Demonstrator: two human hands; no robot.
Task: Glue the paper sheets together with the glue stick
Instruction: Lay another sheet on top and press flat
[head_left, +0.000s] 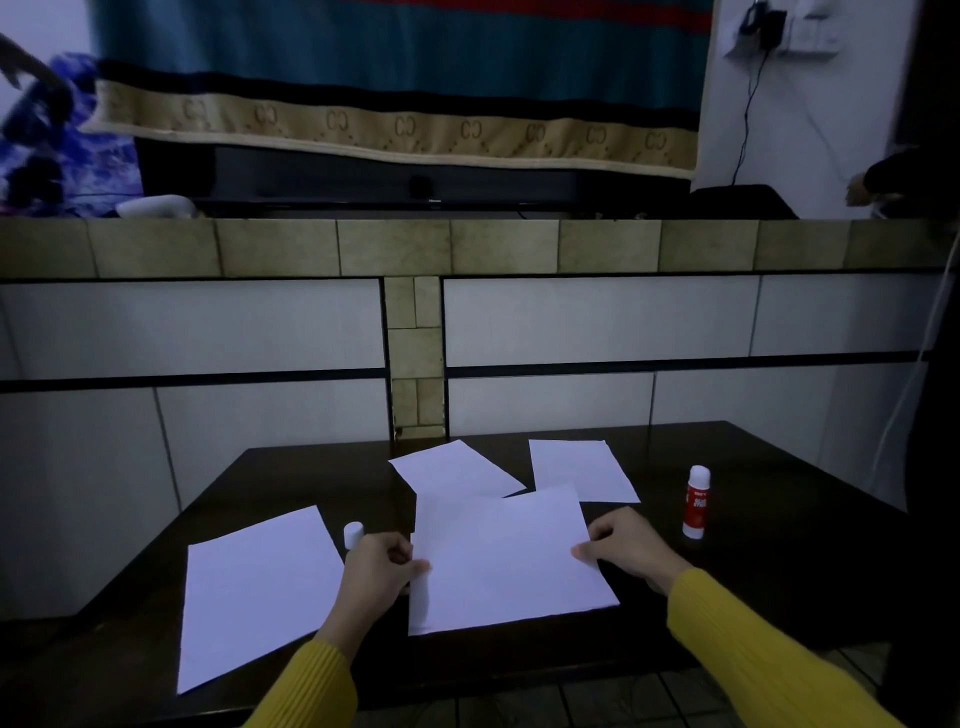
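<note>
On the dark table (779, 571), far left, one loose paper sheet (254, 592) lies flat and skewed, clear of the hands. Just right of it a small white cap (352, 533) stands upright, partly behind the left hand (382, 564); probably the glue stick's cap, though that is a judgement. Left hand pinches the left edge of the centre sheet (504, 556), thumb on top, fingers curled beneath. Right hand (626, 545) pinches the right edge the same way. The centre sheet lies near-flat, its far corner overlapping a rear sheet (447, 470); whether the two are already stuck, cannot tell. A fourth sheet (576, 467) lies behind and to the right, its near corner tucked under the centre sheet. Glue stick (696, 501) stands upright well right of the right hand, red label, pale tip; uncapped, apparently. Step in hand looks like squaring the centre sheet before gluing or pressing. To do it well: keep both pinches light, align edges first, then lay flat and smooth outward from the middle so no crease sets. In the way: the cap sits close to the left hand's knuckles and could be knocked; the overlapped rear sheets may drag along if the centre sheet slides. Yellow sleeves (753, 649) on both arms; tiled wall (208, 332) behind.
</note>
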